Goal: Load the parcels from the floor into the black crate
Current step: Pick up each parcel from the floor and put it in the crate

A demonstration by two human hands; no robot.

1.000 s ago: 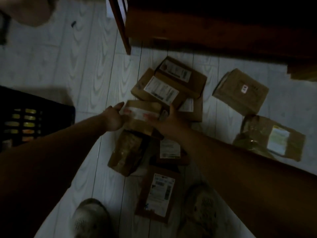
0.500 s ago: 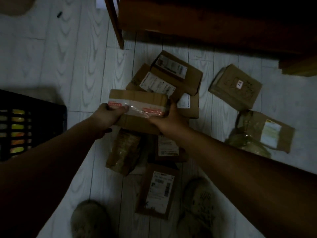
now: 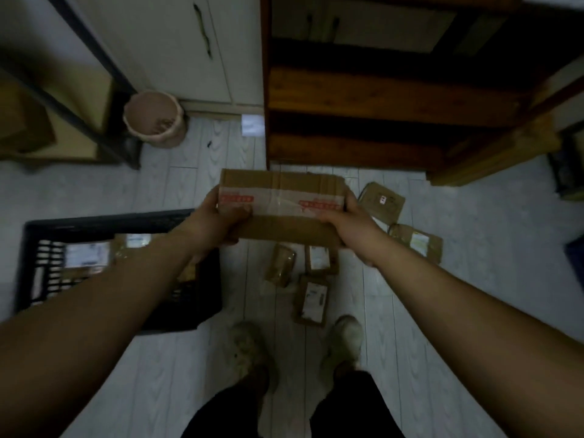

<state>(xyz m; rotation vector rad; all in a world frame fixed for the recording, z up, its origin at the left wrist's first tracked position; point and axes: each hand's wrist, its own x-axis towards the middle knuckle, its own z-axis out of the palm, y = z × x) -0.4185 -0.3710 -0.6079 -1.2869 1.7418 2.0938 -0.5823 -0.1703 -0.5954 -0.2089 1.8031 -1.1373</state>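
Where the arms are: both bare and stretched forward and down, roughly level, one at each end of the load.
Left hand [image 3: 218,216]: clamped on the left end of the cardboard box [image 3: 281,210], thumb lying on top across the tape; the fingers go underneath, so I can't see them.
Right hand [image 3: 350,222]: gripping the right end the same way, thumb along the top edge and the rest wrapped under.
Box look: plain brown and wide, a bit crumpled at the far right corner, with a band of clear tape across the top that has red printed blocks near each end.
Box spot: up in the air, held flat over the pale floor [image 3: 189,191], just right of the black crate [image 3: 94,220] and not inside it.
Crate: sits on the floor to the person's left, with labelled packets [image 3: 85,256] already in it.
Floor parcels: three small ones [image 3: 311,300] lie below the box near the shoes [image 3: 246,346], and two more [image 3: 417,243] are off to the right.
Behind: dark wooden shelf unit [image 3: 379,96], pinkish bin [image 3: 155,120].
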